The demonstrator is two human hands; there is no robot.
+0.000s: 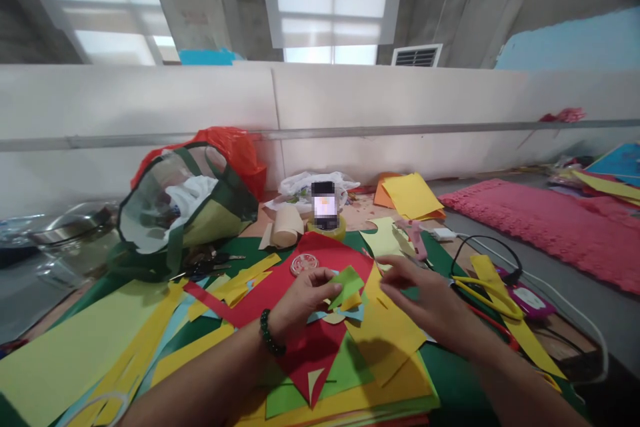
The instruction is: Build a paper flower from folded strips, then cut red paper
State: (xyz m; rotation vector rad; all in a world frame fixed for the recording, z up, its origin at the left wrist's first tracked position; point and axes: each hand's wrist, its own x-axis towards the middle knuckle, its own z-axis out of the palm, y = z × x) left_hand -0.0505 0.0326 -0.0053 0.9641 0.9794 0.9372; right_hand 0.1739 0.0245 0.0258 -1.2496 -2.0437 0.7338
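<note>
My left hand (306,297), with a dark beaded bracelet at the wrist, pinches a small green piece (347,282) of paper or felt between thumb and fingertips. Yellow and light blue scraps (353,310) show just under that piece. Close by on the right, my right hand (417,287) hovers with its fingers bent and apart, and I see nothing between them. Beneath both hands lies a red sheet (320,247) bearing a round red-and-white cut-out (304,265). Orange-yellow sheets (387,327) are under my right hand.
A pink glue gun (416,239) lies behind my right hand. Yellow-handled scissors (493,300) and cables are at right. A phone (325,207) stands on a tape roll ahead. A green bag (215,207), keys (213,261) and a glass jar (75,233) are left.
</note>
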